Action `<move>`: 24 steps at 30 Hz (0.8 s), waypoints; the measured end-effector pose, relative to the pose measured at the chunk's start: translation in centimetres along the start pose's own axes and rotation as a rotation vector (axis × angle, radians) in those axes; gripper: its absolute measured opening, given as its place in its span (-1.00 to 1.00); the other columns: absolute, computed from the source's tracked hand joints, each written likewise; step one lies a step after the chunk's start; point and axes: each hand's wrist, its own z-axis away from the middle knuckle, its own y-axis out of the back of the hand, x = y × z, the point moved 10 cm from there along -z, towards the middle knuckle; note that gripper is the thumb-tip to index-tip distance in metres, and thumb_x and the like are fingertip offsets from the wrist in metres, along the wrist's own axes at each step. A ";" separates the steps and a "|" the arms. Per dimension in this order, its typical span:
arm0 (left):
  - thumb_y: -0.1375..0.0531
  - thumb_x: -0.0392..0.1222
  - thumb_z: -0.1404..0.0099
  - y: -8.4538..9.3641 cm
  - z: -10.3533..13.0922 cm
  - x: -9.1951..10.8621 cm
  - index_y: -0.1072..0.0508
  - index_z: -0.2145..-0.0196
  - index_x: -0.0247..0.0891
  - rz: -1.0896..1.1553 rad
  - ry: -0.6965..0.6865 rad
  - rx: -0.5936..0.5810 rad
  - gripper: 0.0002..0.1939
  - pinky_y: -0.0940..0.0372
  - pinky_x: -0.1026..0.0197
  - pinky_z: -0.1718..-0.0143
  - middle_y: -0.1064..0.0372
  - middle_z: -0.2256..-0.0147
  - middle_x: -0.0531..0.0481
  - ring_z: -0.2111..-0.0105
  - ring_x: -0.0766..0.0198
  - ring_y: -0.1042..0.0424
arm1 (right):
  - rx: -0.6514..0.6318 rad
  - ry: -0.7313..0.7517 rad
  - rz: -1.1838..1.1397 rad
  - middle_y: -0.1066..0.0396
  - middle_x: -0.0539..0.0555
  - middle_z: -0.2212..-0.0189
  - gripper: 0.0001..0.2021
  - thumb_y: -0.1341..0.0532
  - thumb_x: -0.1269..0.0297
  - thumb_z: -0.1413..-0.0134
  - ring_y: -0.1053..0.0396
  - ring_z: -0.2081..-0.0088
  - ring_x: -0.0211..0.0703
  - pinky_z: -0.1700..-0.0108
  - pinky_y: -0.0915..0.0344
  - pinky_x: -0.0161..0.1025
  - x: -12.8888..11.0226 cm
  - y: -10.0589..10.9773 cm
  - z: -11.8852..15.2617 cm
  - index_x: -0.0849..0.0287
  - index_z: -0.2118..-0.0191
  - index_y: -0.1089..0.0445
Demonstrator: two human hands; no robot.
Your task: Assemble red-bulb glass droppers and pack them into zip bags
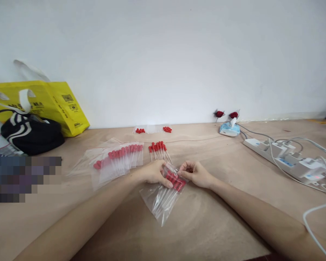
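A clear plastic bag holds several droppers with red rubber bulbs and clear stems pointing toward me. My left hand grips the bag's left edge near the bulbs, thumb on top. At the bag's upper right edge, the fingers of my right hand are pinched together on the plastic. Just beyond my left hand lies a small row of loose red-bulbed droppers. Left of it, filled clear bags of droppers overlap in a fan.
More red-bulbed droppers lie near the wall. A yellow bag and a black striped pouch stand at left. On the right are a blue tissue pack, two dark red roses and a white power strip with trailing cables.
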 end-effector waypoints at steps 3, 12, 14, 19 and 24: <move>-0.38 -0.13 0.30 -0.9 0.0 0.4 -0.34 0.40 -0.30 0.140 -0.048 -0.068 -0.54 -0.16 0.32 0.54 -0.30 0.54 0.13 0.50 0.28 -0.32 | -0.004 0.040 0.010 -0.17 -0.11 0.70 -0.64 -0.29 0.01 0.28 -0.05 0.63 -0.43 0.59 0.01 -0.40 -0.7 -0.4 0.3 0.24 0.52 -0.26; -0.33 -0.20 0.10 5.0 4.2 -3.5 -0.20 0.19 -0.24 0.622 -0.150 0.388 -0.48 -0.25 0.13 0.17 -0.41 0.22 -0.05 0.20 0.16 -0.40 | 0.121 -0.061 0.057 -0.10 -0.14 0.73 -0.66 -0.22 -0.02 0.21 -0.02 0.68 -0.42 0.66 0.05 -0.42 0.1 1.4 0.4 0.19 0.49 -0.23; -0.34 -0.18 0.13 9.0 5.6 -6.1 -0.20 0.19 -0.23 0.587 -0.083 0.635 -0.45 -0.26 0.13 0.18 -0.39 0.21 -0.06 0.19 0.15 -0.40 | 0.120 -0.067 0.081 -0.10 -0.13 0.73 -0.68 -0.22 0.02 0.21 -0.02 0.69 -0.41 0.66 0.05 -0.42 0.4 1.4 0.3 0.19 0.49 -0.24; -0.35 -0.14 0.20 15.5 6.9 -10.1 -0.16 0.14 -0.26 0.345 0.093 0.923 -0.34 -0.29 0.11 0.23 -0.31 0.15 -0.15 0.15 0.06 -0.35 | 0.108 -0.039 0.111 -0.11 -0.12 0.72 -0.72 -0.22 0.07 0.19 -0.04 0.67 -0.41 0.64 0.03 -0.41 0.5 1.3 0.1 0.20 0.48 -0.26; -0.32 -0.02 0.15 18.0 7.9 -10.8 -0.08 0.02 -0.34 -0.188 0.272 1.062 -0.21 -0.12 0.01 0.06 -0.19 0.04 -0.26 0.03 -0.05 -0.20 | 0.090 -0.038 0.116 -0.12 -0.12 0.71 -0.71 -0.22 0.06 0.18 -0.05 0.65 -0.41 0.62 0.02 -0.42 0.7 1.2 0.0 0.21 0.47 -0.27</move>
